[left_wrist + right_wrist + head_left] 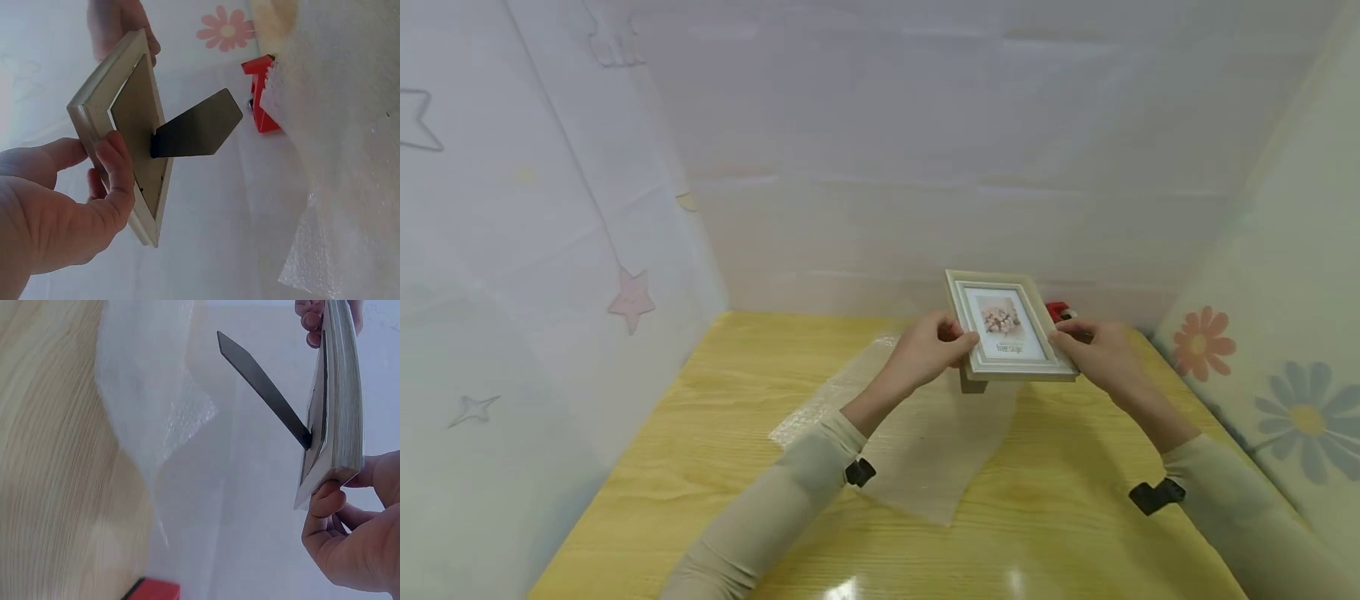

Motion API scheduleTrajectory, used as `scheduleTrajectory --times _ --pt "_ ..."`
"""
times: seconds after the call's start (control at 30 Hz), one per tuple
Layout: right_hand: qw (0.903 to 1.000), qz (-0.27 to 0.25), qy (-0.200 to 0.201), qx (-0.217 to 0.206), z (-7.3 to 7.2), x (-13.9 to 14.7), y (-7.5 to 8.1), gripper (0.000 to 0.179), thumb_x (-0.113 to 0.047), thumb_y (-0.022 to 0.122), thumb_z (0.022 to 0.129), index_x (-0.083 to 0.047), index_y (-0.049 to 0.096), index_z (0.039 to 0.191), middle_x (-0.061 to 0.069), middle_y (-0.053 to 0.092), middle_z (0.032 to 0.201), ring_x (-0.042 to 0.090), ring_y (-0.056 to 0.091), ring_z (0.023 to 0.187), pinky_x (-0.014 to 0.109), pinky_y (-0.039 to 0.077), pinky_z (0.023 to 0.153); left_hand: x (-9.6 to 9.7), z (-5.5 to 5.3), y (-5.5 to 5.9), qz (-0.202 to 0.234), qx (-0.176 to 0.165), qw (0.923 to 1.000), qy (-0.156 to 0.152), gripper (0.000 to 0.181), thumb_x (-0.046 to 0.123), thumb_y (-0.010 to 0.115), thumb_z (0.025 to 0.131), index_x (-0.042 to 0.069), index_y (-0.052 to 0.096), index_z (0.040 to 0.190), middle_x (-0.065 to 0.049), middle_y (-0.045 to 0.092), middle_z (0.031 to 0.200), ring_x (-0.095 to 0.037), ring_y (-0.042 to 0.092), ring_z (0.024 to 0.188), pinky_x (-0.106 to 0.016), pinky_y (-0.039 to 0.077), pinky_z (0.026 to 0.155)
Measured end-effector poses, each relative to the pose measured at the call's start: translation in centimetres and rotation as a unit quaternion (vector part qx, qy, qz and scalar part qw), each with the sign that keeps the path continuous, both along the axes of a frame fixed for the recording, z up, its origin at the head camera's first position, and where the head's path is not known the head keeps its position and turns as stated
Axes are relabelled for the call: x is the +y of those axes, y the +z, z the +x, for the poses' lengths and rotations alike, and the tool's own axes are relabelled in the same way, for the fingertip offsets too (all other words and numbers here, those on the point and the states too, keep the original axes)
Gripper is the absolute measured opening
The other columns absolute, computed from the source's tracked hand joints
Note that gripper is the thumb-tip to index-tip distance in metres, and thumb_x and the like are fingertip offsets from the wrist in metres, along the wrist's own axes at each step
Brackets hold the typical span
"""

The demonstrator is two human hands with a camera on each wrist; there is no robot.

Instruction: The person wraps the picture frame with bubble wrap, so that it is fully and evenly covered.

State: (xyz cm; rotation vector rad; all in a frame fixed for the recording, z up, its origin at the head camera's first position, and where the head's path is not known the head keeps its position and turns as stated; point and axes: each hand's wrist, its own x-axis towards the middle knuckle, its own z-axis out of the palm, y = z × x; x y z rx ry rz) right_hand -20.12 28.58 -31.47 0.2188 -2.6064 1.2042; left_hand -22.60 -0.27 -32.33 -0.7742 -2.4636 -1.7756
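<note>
Both hands hold a cream picture frame (1006,325) up over the table, its front tilted towards me and showing a flower print. The left hand (928,350) pinches its left edge, thumb on the front and fingers behind. At the opposite edge the right hand (1101,354) grips with its thumb in front and fingertips at the back. Behind the frame, a dark easel stand (199,125) sticks out from the backing in the left wrist view. Under the hands a sheet of bubble wrap (917,454) lies spread on the table.
A red object (1057,312) sits at the table's back right, partly hidden by the frame and right hand. The yellow wood-grain table (700,467) meets a pale cloth wall (880,225) at the back, with printed cloth at both sides.
</note>
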Motion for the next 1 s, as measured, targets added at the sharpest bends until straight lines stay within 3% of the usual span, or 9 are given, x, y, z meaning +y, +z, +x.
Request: scheduleTrajectory --times 0.27,0.43,0.7,0.87,1.0 --pt "0.9980 -0.063 0.001 0.003 -0.7 -3.8 -2.5 0.036 -0.029 0.073 0.096 0.002 0.074 0.113 0.018 0.068 0.107 0.022 0.062 0.084 0.025 0.053 0.064 -4.6 0.5 -1.0 0.075 -0.095 0.9926 -0.002 0.063 0.028 0.079 0.092 0.004 0.047 0.140 -0.014 0.070 0.102 -0.029 0.072 0.082 -0.043 0.057 0.082" --pt "0.9941 -0.105 -0.011 -0.021 -1.2 -5.7 -4.7 0.032 -0.029 0.075 0.093 0.000 0.075 0.107 0.012 0.068 0.099 0.017 0.060 0.077 0.025 0.050 0.060 -6.6 0.4 -2.3 0.084 -0.132 0.9878 -0.005 0.074 0.026 0.079 0.092 0.004 0.040 0.150 -0.017 0.070 0.102 -0.028 0.069 0.081 -0.048 0.056 0.087" --pt "0.9932 -0.111 -0.026 -0.024 -1.6 -7.3 -8.9 0.017 -0.020 0.074 0.088 -0.003 0.072 0.088 0.006 0.064 0.089 0.020 0.054 0.082 0.028 0.043 0.066 -8.7 -0.2 -4.5 0.033 -0.186 0.9817 -0.027 0.071 0.027 0.078 0.092 0.000 0.041 0.147 -0.016 0.071 0.106 -0.031 0.072 0.088 -0.045 0.056 0.086" --pt "0.9870 -0.159 0.003 -0.025 -1.9 -7.9 -11.2 0.015 -0.013 0.075 0.089 -0.001 0.067 0.083 0.005 0.061 0.082 0.017 0.053 0.076 0.026 0.043 0.062 -9.9 -1.2 -5.9 -0.019 -0.205 0.9777 -0.039 0.071 0.035 0.080 0.089 0.004 0.043 0.141 -0.011 0.072 0.108 -0.030 0.070 0.101 -0.061 0.040 0.102" --pt "0.9779 -0.199 0.023 -0.062 -2.0 -8.1 -12.3 0.017 -0.010 0.074 0.092 0.002 0.064 0.086 0.004 0.057 0.082 0.013 0.050 0.070 0.023 0.042 0.058 -10.6 -2.1 -7.4 -0.057 -0.219 0.9727 -0.051 0.072 0.040 0.078 0.090 0.007 0.042 0.143 -0.007 0.072 0.109 -0.029 0.066 0.111 -0.072 0.031 0.102"
